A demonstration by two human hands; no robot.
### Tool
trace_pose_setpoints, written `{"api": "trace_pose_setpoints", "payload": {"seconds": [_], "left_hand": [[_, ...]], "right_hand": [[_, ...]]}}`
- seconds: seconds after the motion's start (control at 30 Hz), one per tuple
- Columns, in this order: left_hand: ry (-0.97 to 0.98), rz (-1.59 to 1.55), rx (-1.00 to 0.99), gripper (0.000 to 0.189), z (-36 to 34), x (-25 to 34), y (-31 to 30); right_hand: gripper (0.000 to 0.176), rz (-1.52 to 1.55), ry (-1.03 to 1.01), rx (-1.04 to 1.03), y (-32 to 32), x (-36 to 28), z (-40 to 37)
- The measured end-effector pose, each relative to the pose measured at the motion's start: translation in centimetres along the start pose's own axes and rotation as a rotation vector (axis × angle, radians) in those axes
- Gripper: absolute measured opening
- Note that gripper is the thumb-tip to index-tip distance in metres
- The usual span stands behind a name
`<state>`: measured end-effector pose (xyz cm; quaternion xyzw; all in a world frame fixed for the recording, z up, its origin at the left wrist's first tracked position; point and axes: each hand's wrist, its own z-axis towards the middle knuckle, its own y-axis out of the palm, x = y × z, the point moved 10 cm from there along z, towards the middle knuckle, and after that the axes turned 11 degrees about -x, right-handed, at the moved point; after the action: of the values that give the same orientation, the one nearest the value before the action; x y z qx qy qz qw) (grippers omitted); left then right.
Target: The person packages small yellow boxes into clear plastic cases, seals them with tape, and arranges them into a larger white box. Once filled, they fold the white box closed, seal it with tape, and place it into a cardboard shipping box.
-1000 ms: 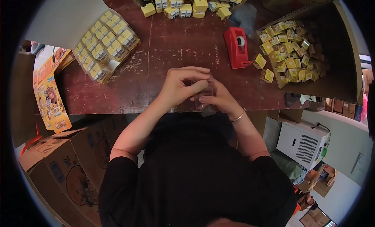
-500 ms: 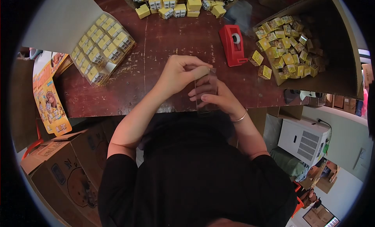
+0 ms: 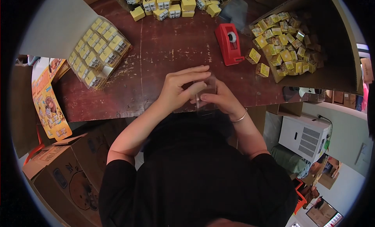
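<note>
A thin, see-through rectangular plastic piece is held up in front of my body, close over the table's near edge. My right hand is closed round its lower right side, thumb in front and fingers showing through from behind. At its upper left is my left hand, fingers stretched out near the top edge. The left thumb, slightly blurred, overlaps the plastic's face.
A red tape dispenser stands beyond my hands. At right, a cardboard box lies tipped with small yellow boxes inside. A tray of yellow-and-white items sits at left; similar ones line the back. Clear plastic lies behind the dispenser.
My left hand's fingers have straightened from a pinch at the plastic's top, and its thumb has moved lower. My right hand still holds the plastic. The view has shifted slightly.
</note>
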<state>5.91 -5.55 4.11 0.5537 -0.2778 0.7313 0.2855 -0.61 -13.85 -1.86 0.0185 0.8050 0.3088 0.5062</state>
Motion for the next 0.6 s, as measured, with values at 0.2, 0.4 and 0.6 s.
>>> {"api": "trace_pose_setpoints", "payload": {"seconds": [0.2,0.4,0.6], "left_hand": [[-0.024,0.068,-0.185,0.020,0.3,-0.5,1.9],[-0.131,-0.865,0.156,0.052,2.5,-4.8,-0.7],[-0.210,-0.779,-0.023,0.075,1.9,-5.6,6.7]], "right_hand": [[0.044,-0.407,-0.121,0.101,-1.2,-1.6,-0.8],[0.042,0.213,-0.433,0.094,-5.6,-5.9,-5.2],[0.050,0.094,-0.383,0.320,-6.5,-2.3,-6.0]]}}
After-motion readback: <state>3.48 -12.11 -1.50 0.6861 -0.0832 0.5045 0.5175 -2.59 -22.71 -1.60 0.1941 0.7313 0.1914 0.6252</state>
